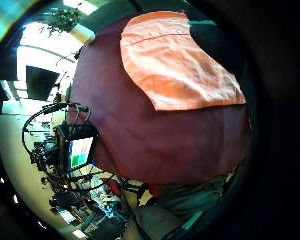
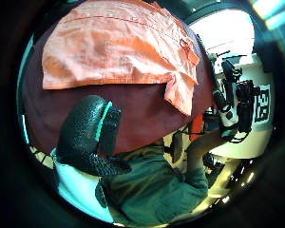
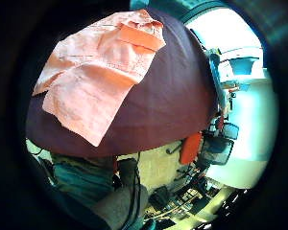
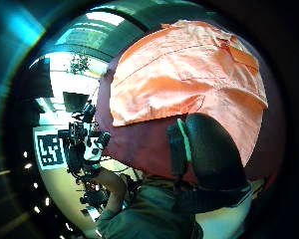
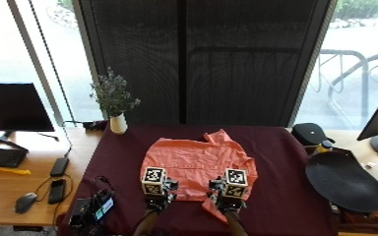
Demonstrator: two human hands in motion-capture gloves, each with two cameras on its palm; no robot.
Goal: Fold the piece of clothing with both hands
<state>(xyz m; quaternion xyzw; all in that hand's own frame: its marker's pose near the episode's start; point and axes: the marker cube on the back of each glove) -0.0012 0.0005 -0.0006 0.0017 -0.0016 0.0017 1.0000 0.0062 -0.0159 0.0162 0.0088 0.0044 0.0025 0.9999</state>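
Orange shirt (image 5: 199, 169): lying partly folded on desk (image 5: 274, 147); further folds remaining. Both hands hovering, finger state indiscernible.

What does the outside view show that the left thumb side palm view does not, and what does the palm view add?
Only the outside view shows the plant in a white vase at the table's far left corner, the monitor on the wooden desk, and the black dish-like object to the right. Only the palm view shows a black-gloved thumb close up and the person's green clothing. Both show the orange shirt lying on the maroon tablecloth.
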